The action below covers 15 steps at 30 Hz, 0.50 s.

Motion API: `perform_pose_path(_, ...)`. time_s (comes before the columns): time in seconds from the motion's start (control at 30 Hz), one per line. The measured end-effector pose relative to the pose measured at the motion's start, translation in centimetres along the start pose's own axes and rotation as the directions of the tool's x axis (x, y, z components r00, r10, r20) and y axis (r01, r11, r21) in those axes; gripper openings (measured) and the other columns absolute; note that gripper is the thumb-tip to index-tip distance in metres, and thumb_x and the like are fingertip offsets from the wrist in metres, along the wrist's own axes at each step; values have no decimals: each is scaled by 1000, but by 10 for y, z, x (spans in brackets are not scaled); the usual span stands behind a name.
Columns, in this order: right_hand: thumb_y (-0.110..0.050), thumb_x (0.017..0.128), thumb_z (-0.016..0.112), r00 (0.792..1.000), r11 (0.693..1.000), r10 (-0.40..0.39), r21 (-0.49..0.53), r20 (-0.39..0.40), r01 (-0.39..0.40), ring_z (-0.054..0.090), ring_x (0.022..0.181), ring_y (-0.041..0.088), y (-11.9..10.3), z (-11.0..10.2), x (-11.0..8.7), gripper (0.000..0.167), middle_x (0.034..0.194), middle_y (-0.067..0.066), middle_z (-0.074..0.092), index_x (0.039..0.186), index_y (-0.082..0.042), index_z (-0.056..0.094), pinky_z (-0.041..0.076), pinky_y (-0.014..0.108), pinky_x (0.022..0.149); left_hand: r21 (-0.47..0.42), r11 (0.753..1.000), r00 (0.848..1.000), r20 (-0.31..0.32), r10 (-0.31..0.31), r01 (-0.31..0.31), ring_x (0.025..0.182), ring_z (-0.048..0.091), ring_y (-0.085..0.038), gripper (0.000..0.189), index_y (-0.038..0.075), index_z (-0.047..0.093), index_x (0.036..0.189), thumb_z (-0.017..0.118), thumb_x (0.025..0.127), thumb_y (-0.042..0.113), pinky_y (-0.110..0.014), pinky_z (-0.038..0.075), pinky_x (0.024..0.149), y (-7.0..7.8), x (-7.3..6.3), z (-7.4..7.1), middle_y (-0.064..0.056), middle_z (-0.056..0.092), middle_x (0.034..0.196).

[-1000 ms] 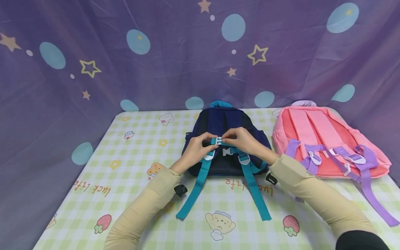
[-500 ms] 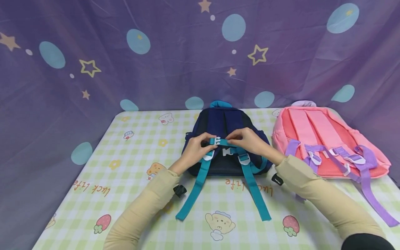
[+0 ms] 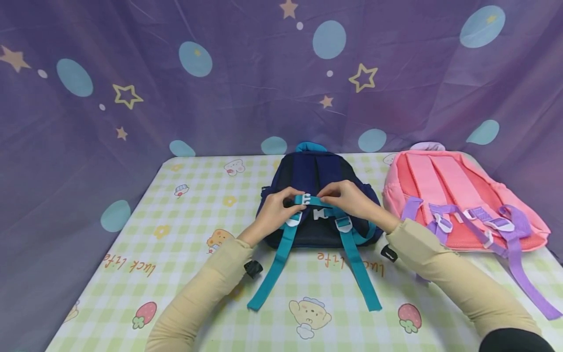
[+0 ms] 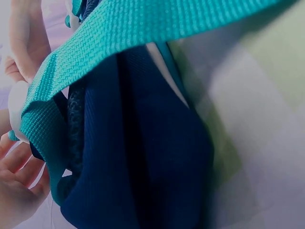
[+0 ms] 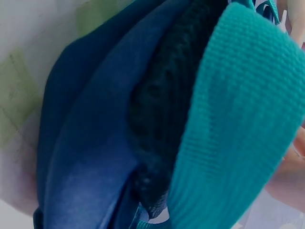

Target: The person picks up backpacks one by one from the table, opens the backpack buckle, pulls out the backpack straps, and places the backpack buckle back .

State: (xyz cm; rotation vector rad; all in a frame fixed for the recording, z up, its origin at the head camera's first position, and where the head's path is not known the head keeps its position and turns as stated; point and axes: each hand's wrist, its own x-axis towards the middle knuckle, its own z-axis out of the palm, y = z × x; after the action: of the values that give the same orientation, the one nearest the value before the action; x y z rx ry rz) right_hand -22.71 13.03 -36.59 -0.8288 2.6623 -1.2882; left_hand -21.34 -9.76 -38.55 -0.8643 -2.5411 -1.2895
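The left hand point(image 3: 276, 208) and right hand point(image 3: 349, 198) pinch the crosswise teal strap point(image 3: 315, 201) between closed fingers, white buckle point(image 3: 306, 199) nearer the left.

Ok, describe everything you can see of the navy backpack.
The soft-looking navy backpack lies strap side up on the checkered cloth, teal handle at the far end. Two navy shoulder straps run down its black back; teal tails pass through white adjusters onto the cloth. The left hand and right hand pinch teal webbing either side of a white buckle; whether it is fastened is unclear. A second white clip lies below.
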Motion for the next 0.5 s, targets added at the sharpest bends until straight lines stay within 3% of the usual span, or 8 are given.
perform_pose_path(0.5,-2,94,62,999,999,-48,20,5,48,67,91,28,-7,7,6,16,101,16,71,105,6,71,54,42,82,-11,1000,1000,13,12,-11,93,68,-26,25,0,67,111,73,87,4,-31,52,74,1,1,1,-15,70,110)
